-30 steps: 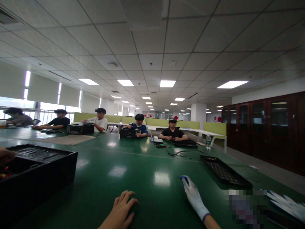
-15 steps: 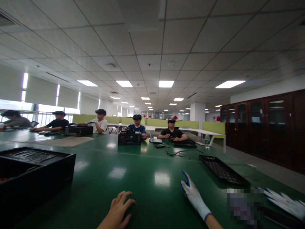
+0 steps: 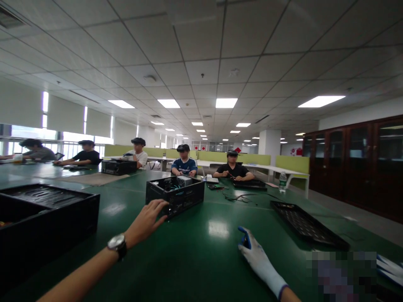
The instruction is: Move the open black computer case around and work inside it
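Note:
My left hand (image 3: 150, 216), bare and with a wristwatch (image 3: 117, 245) on the wrist, reaches forward with fingers stretched and thumb apart. Its fingertips overlap the near left corner of a black computer case (image 3: 185, 199); whether they touch it I cannot tell. Wires and a pale box-shaped part show in the open top of that case. Lower right, my right hand (image 3: 256, 256) wears a white glove with blue coating and hovers above or rests on the green table (image 3: 201, 260). Its fingers are curled, with something dark between them too small to make out.
Another black case (image 3: 63, 218) stands at the left. A black perforated panel (image 3: 307, 224) lies at the right, near white gloves (image 3: 390, 268) and a blurred-out patch. Cables (image 3: 242, 197) and a bottle (image 3: 282, 183) are farther back. Several people sit across the table.
My left hand has reached forward to the computer case. That case has come nearer across the table, away from the person in blue. My right hand has barely moved; the view has shifted slightly.

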Available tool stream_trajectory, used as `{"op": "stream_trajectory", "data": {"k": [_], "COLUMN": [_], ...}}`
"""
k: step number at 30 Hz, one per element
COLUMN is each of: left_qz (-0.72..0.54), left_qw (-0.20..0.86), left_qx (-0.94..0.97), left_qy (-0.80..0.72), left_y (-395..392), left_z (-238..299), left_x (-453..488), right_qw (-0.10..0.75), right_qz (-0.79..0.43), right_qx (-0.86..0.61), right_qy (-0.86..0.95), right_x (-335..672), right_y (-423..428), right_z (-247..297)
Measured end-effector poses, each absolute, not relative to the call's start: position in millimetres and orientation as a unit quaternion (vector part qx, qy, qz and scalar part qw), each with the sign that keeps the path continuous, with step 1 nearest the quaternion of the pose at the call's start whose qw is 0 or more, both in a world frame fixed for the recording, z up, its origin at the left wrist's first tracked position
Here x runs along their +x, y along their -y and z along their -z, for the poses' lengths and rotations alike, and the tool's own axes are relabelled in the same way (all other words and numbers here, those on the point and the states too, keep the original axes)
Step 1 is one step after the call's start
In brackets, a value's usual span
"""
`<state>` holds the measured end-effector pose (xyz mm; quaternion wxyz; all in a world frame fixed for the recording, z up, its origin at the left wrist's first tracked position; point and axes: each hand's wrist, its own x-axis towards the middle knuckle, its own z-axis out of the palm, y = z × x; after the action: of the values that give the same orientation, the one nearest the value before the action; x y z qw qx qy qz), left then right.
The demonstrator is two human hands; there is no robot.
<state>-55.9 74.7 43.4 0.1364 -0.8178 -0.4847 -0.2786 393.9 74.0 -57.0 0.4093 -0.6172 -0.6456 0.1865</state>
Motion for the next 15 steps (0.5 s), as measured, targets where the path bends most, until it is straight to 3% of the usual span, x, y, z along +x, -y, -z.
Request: {"op": "stream_trajectory", "data": {"k": [6, 15], "left_qz": [0.217, 0.154], "left_qw": [0.14, 0.118], "left_qx": [-0.827, -0.846], "left_qy": [0.499, 0.497], "left_y": [-196, -278], "left_z": [-92, -69], "left_x": [-83, -101], "right_qw": [0.453, 0.47], "right_qz": [-0.262, -0.25], "right_qx": [-0.64, -0.651], "right_qy": [0.563, 0.541], "right_x": [397, 402], "right_y": [-80, -91], "right_z": [54, 68]}}
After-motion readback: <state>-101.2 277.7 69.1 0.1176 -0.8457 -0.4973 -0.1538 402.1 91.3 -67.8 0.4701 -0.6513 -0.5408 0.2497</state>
